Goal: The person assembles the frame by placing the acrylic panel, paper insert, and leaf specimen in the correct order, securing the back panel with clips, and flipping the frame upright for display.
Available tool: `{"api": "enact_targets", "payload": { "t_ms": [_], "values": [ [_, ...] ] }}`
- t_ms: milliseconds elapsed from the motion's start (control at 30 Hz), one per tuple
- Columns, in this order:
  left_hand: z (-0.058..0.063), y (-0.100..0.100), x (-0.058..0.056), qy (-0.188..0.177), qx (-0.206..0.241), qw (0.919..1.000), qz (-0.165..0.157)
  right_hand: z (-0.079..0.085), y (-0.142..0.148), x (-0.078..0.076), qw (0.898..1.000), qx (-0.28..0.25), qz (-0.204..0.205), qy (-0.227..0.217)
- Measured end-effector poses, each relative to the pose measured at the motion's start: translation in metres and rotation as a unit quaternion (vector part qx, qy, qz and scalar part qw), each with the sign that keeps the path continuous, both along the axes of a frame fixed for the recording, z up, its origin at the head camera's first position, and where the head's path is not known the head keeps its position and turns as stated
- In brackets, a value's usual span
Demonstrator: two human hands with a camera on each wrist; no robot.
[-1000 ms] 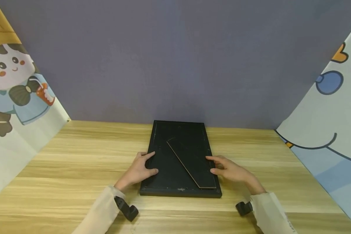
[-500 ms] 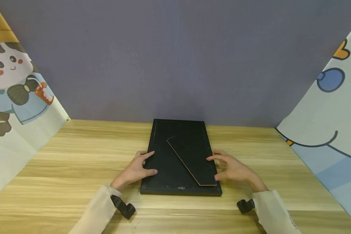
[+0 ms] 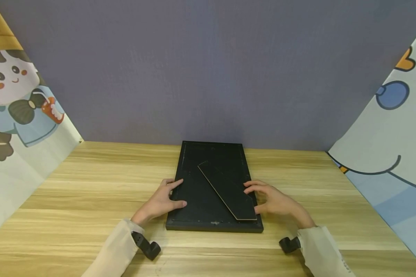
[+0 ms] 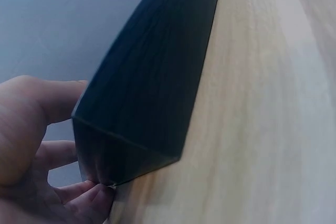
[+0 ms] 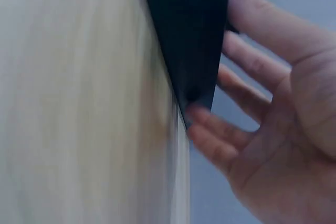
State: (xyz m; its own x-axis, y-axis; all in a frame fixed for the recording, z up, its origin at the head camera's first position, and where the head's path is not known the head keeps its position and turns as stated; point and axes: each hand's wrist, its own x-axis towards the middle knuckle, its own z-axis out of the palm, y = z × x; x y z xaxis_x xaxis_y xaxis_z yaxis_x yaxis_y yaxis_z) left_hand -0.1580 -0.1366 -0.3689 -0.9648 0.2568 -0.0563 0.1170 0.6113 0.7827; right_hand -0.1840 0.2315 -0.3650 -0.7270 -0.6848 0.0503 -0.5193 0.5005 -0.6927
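A black picture frame lies face down on the wooden table, with a long easel stand flap slanting across its back. At the frame's left side, my left hand holds the edge, thumb and index finger over the back. In the left wrist view the other fingers curl against the frame's side and corner. My right hand is at the right edge, fingers loosely bent over the frame beside the flap. Its thumb is by the flap's lower right edge; firm contact is unclear. The frame's front is hidden.
The wooden table extends to both sides of the frame. A grey wall panel rises behind the frame's far end. Cartoon-printed panels stand at the left and right.
My right hand's fingers have shifted along the right edge, and its thumb has moved slightly nearer to me. My left hand stays at the left edge. The frame is in place.
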Motion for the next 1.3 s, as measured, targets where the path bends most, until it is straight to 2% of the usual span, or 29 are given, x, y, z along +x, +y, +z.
{"api": "enact_targets", "payload": {
  "t_ms": [300, 600, 733, 967, 1133, 1300],
  "values": [
    [-0.002, 0.000, -0.002, 0.004, -0.001, 1.0000, 0.000, 0.001, -0.003, 0.004, 0.999, 0.006, 0.018, -0.044],
    [-0.002, -0.001, -0.003, 0.000, 0.007, 1.0000, 0.003, -0.003, -0.005, -0.005, 0.999, -0.010, -0.032, 0.017],
    [-0.001, -0.002, -0.003, -0.004, 0.012, 0.9999, 0.002, -0.001, -0.007, -0.008, 0.999, -0.008, -0.039, 0.024],
    [-0.002, -0.002, -0.002, -0.006, 0.017, 0.9998, 0.001, -0.003, -0.002, -0.018, 1.000, -0.010, -0.012, -0.014],
    [-0.004, -0.002, -0.003, -0.009, 0.025, 0.9997, 0.000, -0.004, 0.000, -0.024, 0.998, -0.013, -0.024, -0.048],
    [-0.005, 0.000, -0.004, -0.003, 0.021, 0.9997, 0.009, -0.004, -0.001, -0.027, 0.998, -0.020, -0.026, -0.048]
  ]
}}
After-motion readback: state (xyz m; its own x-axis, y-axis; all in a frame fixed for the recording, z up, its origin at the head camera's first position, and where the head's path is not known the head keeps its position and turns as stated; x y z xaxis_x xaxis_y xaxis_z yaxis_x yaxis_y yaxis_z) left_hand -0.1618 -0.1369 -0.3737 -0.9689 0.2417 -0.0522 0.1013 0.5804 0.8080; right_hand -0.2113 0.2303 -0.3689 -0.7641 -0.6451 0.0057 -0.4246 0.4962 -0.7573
